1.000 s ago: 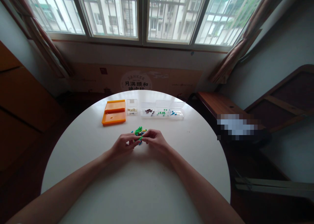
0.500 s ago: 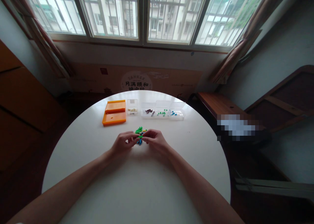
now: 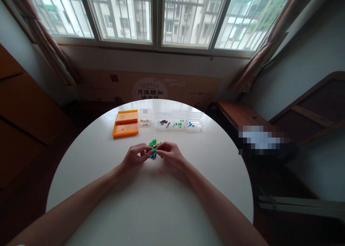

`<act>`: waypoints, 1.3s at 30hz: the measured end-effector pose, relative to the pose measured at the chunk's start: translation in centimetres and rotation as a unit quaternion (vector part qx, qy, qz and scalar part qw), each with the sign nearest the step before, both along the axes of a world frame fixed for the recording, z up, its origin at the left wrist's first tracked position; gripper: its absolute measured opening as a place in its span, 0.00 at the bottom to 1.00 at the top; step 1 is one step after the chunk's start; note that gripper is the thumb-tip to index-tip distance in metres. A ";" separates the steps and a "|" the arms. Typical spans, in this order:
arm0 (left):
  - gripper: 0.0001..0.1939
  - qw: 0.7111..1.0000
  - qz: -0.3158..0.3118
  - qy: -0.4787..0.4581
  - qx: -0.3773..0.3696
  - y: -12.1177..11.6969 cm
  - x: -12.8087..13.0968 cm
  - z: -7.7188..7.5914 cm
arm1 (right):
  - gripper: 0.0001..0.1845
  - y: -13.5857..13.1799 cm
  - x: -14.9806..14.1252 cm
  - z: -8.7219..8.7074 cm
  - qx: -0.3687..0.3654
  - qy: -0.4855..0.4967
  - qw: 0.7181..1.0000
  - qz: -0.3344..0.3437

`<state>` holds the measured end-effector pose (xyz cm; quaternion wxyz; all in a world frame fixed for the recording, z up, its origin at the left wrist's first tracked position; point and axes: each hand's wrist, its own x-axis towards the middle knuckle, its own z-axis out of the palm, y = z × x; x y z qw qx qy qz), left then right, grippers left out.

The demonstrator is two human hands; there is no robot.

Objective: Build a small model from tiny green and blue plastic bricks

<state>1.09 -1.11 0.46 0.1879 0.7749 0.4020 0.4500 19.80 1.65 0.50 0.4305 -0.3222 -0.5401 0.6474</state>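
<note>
My left hand (image 3: 138, 154) and my right hand (image 3: 171, 153) meet over the middle of the white round table (image 3: 134, 210). Between their fingertips is a small green building brick (image 3: 154, 149), pinched from both sides. Just beneath and nearer to me show blue bricks (image 3: 153, 156), partly covered by the fingers. Beyond the fingertips lies a green brick part (image 3: 153, 142) with a bit of yellow to its right. Whether these pieces are joined to the pinched one, I cannot tell.
An orange open case (image 3: 125, 134) stands at the back left with a tiny piece in it. Beside it is a clear box (image 3: 145, 124) of cream pieces. Further right, lidded clear boxes (image 3: 194, 129) hold dark, green and blue pieces. A wooden bench (image 3: 237, 113) stands beyond the table.
The pinched green brick has turned slightly and shows more of its face between the fingertips. Both hands stay in nearly the same place.
</note>
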 end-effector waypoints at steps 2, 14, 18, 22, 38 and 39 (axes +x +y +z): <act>0.08 1.000 -0.002 0.001 -0.003 0.0 0.0 0.0 | 0.15 0.0 0.0 0.1 0.000 0.000 1.000 0.004; 0.08 1.000 -0.013 0.003 -0.009 0.1 0.0 -0.2 | 0.16 0.0 0.0 0.2 0.012 -0.012 1.000 0.012; 0.07 1.000 -0.013 0.006 -0.021 0.1 -0.1 -0.4 | 0.16 0.0 0.1 0.1 0.021 -0.018 1.000 0.013; 0.07 1.000 -0.010 0.004 -0.022 0.1 0.0 -0.3 | 0.16 0.0 0.1 0.1 0.022 -0.019 0.999 0.014; 0.07 0.999 0.009 0.028 -0.025 0.1 -0.2 -0.7 | 0.15 -0.2 0.0 0.2 0.021 -0.023 0.999 0.019; 0.07 0.999 0.008 0.028 -0.025 0.1 -0.2 -0.7 | 0.15 -0.2 0.0 0.2 0.022 -0.022 0.999 0.020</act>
